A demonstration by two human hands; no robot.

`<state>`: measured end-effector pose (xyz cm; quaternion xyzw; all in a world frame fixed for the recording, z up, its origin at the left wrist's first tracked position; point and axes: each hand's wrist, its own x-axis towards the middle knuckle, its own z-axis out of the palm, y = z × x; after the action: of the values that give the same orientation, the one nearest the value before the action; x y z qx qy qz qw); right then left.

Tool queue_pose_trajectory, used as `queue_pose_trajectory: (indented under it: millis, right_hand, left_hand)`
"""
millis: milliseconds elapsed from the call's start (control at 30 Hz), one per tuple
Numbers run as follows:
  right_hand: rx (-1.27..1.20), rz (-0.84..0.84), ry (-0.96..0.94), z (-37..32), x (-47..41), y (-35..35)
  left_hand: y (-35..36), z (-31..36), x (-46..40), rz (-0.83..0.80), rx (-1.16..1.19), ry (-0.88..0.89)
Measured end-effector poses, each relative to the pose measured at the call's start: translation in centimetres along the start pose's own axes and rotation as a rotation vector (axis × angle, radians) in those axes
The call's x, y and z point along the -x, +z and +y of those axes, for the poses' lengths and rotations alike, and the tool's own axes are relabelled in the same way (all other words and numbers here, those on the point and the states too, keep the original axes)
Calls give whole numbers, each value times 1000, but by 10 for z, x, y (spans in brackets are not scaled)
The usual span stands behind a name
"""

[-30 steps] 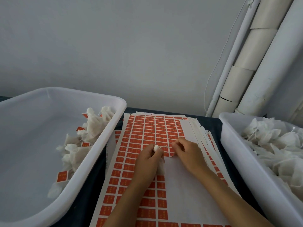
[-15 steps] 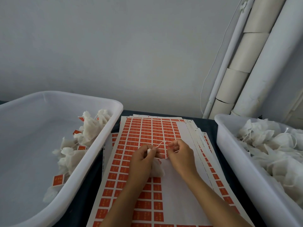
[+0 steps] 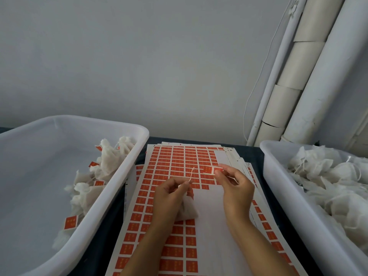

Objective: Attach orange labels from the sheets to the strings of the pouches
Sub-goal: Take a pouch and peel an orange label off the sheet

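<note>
Two hands over sheets, left hand (image 3: 169, 194) grip pinching string (image 3: 191, 174), right hand (image 3: 235, 186) grip pinching label (image 3: 216, 169).

Left hand (image 3: 171, 193): bare, no rings, no glove.
Right hand (image 3: 236, 185): bare.
Forearms: no sleeves, no watch.

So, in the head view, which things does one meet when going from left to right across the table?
Left tub with labelled pouches → left hand holding a pouch by its string → right hand pinching an orange label → right tub of unlabelled pouches.
</note>
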<state>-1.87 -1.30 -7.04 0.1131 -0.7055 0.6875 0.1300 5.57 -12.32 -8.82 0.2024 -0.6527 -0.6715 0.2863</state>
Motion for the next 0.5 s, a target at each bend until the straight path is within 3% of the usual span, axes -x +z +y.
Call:
queue_pose_trajectory:
  millis: [167, 333, 500]
  right_hand:
    - [-234, 11, 169, -2, 8, -13]
    - [-370, -106, 210, -6, 17, -15]
    - [-236, -172, 205, -2, 25, -2]
  left_hand:
    - [1, 2, 2, 11, 1, -31]
    - [3, 3, 5, -4, -4, -21]
    - [5, 3, 5, 0, -27, 15]
